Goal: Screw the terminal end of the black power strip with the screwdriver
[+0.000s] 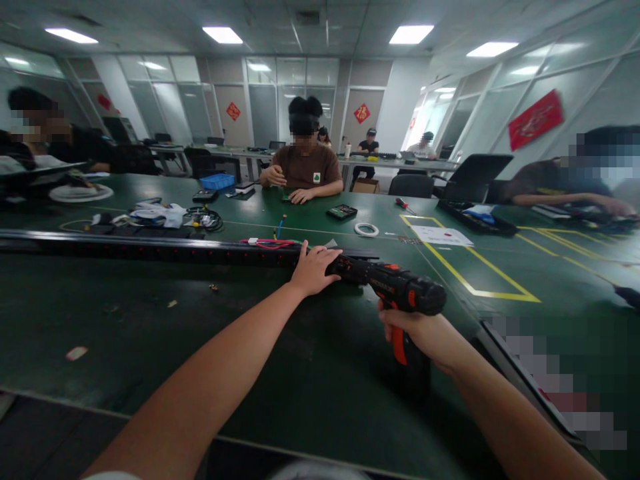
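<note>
My right hand [407, 323] is closed around the handle of a black and orange cordless drill [400, 287]. The drill lies level, its front end pointing left at the right end of a long black bar [220, 252]. My left hand [316, 269] grips that end of the bar from above, fingers spread over it and thumb on the near side. Where the drill's tip meets the bar is hidden by my left hand. Red wires [273, 244] with a white connector lie along the bar's top, just left of my left hand.
Across the green table [250, 373] sits a person in a brown shirt [310, 170]. Cables and bags [160, 215], a blue basket [217, 181], a white ring [366, 229] and a sheet of paper [440, 236] lie beyond the bar. Other people work at both sides.
</note>
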The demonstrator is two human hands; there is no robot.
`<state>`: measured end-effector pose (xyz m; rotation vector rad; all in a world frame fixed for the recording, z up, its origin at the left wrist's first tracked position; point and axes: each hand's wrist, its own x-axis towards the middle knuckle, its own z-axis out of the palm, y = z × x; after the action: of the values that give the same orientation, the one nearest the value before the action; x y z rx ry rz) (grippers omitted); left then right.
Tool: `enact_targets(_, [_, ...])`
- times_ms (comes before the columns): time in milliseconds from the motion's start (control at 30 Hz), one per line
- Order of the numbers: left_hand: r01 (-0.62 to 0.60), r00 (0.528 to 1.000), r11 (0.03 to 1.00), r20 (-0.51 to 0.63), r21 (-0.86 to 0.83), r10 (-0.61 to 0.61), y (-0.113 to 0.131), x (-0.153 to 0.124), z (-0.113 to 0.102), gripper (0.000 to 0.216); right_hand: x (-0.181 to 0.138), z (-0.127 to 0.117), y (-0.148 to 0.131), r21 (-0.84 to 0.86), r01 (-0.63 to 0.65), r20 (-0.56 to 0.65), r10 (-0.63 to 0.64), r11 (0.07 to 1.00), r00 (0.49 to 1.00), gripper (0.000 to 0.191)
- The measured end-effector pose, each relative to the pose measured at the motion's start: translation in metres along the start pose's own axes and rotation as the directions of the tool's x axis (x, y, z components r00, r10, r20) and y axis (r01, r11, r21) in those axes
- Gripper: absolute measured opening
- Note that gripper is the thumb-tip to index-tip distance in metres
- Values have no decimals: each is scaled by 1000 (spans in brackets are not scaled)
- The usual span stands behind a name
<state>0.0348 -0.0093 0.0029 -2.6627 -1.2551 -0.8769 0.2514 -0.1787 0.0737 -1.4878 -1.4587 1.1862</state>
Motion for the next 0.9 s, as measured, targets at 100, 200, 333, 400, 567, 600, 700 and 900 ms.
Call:
enact_targets(100, [3, 1000, 1000, -4, 1, -3, 0, 0, 0, 64, 0, 0, 1, -4, 9, 7, -9, 1000, 1000, 20])
enact_targets(200, [2, 1000, 1000, -9, -7, -2, 0, 0, 0, 63, 1, -1, 3, 0, 3, 12, -3, 1000, 1000, 20])
enact_targets(333, [0, 1000, 1000, -7, -13, 0, 0, 0, 0, 63, 1, -2, 4, 3, 20, 21, -20, 1000, 1000, 18])
enact_targets(400, [0, 1000, 1000, -4, -10, 0, -1, 0, 0, 64, 0, -1, 2, 0, 18, 15, -18, 1000, 1000, 18])
enact_targets(567, [-6, 1000, 1000, -4, 9, 6, -1, 0, 0, 64, -2, 0, -1, -6, 11, -3, -11, 1000, 1000, 18])
enact_targets(600, [-7, 1000, 1000, -5, 10, 7, -1, 0, 0, 64, -2, 0, 0, -4, 11, 0, -11, 1000, 1000, 18])
enact_targets(700, [-6, 1000, 1000, -3, 7, 6, -1, 0, 0, 64, -1, -1, 1, -5, 5, 13, -5, 1000, 1000, 19])
enact_targets(900, [1, 1000, 1000, 0, -2, -1, -1, 0, 0, 65, -1, 0, -1, -10, 8, 4, -8, 1000, 1000, 19])
